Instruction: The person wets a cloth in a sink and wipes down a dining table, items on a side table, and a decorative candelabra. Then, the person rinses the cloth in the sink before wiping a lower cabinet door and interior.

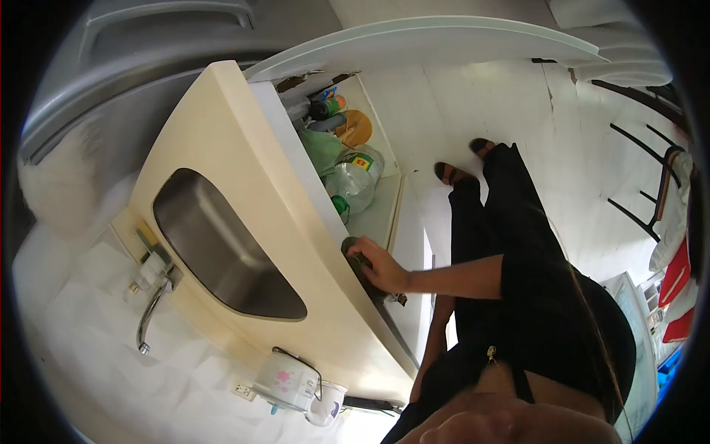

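Observation:
My right hand (381, 268) is closed round a dark green object (349, 246) at the open front of the cabinet under the sink counter (296, 222). Its fingers hide much of that object, so I cannot tell exactly what it is. My left forearm passes under the right one, and the left hand is hidden. Beside the right hand, inside the cabinet, lies a large clear plastic bottle (356, 185) with a green cap. Farther in are a green bag (322, 150), a round orange-brown item (356, 128) and a dark bottle (322, 109).
A steel sink basin (222, 244) is set in the counter, with a faucet (151, 318) beside it. A white container (287, 379) stands near the wall. The white cabinet door (429, 33) is swung open. A dark-legged chair (658, 185) stands at right.

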Motion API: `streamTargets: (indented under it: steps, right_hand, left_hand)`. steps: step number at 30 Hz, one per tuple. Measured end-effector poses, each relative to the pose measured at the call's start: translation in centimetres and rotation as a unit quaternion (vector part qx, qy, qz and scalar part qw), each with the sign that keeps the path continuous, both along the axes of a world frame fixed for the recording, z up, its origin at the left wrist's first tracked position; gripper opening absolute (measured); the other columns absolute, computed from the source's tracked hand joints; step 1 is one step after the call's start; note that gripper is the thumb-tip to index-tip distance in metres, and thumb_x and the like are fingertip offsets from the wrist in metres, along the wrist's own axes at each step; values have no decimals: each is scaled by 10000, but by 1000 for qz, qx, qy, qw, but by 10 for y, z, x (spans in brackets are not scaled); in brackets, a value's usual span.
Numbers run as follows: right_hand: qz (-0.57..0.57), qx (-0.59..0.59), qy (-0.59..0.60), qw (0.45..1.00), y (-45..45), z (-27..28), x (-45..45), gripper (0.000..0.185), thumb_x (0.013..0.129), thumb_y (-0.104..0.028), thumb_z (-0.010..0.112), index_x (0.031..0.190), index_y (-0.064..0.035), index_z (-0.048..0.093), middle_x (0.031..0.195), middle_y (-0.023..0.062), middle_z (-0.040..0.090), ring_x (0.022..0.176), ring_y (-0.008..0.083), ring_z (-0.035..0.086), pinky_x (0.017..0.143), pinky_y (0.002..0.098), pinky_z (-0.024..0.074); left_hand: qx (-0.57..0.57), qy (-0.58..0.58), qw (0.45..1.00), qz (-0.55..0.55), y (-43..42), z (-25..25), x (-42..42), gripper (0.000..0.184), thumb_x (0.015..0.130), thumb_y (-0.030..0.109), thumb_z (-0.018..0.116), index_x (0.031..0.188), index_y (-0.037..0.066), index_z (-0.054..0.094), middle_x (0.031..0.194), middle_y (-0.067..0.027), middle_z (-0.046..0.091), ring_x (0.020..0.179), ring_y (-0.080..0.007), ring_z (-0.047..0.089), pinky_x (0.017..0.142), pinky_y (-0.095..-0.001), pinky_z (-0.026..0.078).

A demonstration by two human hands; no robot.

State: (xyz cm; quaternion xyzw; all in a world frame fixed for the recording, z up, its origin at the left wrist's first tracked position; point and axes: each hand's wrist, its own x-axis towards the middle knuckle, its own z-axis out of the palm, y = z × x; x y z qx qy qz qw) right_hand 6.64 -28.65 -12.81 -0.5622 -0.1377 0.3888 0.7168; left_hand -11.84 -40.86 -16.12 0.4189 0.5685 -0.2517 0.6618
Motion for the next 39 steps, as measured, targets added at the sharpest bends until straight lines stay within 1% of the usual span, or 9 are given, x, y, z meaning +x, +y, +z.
streamTargets:
  steps: [4,7,10,13,16,20,24,33,39]
  right_hand:
    - [-178,-101,-130,970,78,-46,64,418,721,106,417,1114,-24,474,1077,207,473,1065,379,456,945,413,363]
    - [-314,-32,-167,934,141,-37,181,328,726,82,411,1035,10,497,973,222,470,958,401,445,863,411,378]
    - [-298,-61,-218,927,142,-40,185,346,720,83,431,1053,1,478,982,215,454,947,387,448,838,415,387]
    - [-226,-84,-276,931,86,-35,72,370,698,105,477,1048,-13,462,989,194,455,990,383,444,868,440,383]
    - [-110,21,-103,988,27,5,1,305,706,76,516,992,-20,472,988,189,459,990,369,437,879,428,375]
    - [-267,27,-201,942,111,-6,119,247,733,27,506,974,-20,475,983,176,465,946,363,434,860,406,361]
    - [-340,29,-293,893,167,-27,227,320,713,65,472,1017,-28,511,946,177,480,920,364,435,837,422,358]
    - [-210,25,-247,946,81,-18,71,325,739,56,508,1054,-22,501,1037,167,497,1009,346,452,888,411,360]
    - [-321,-5,-270,908,165,-24,212,387,737,27,472,1120,-22,500,1048,188,485,980,368,428,877,438,344]
  left_hand:
    - [-5,-76,995,71,19,6,14,393,951,254,419,1260,12,440,1200,-134,541,1086,-225,545,918,-353,434]
    - [26,-34,996,82,23,0,5,433,960,335,396,1254,21,448,1215,-128,535,1087,-235,541,929,-358,416]
    - [23,-10,997,75,15,-4,-6,430,961,335,396,1253,24,451,1212,-123,538,1083,-231,543,923,-359,417]
    - [-9,-16,997,74,-1,-7,-15,416,954,335,410,1226,28,479,1142,-100,572,1041,-186,554,860,-322,429]
    - [11,13,997,-81,-4,-18,-22,411,938,334,448,1205,26,497,1070,-78,593,1019,-145,552,796,-294,430]
    - [-18,-46,996,70,7,-7,-3,408,947,317,431,1238,34,476,1153,-94,567,1027,-176,558,861,-309,432]
    - [2,-23,996,90,8,-17,-11,399,962,292,407,1260,29,448,1193,-106,550,1048,-198,556,907,-324,428]
    - [-34,-26,997,70,-10,-18,-10,413,936,313,477,1237,31,477,1165,-94,560,985,-157,562,846,-263,426]
    - [22,-45,991,127,-6,-18,-20,364,962,264,396,1232,32,472,1179,-118,559,1036,-217,569,878,-338,448]
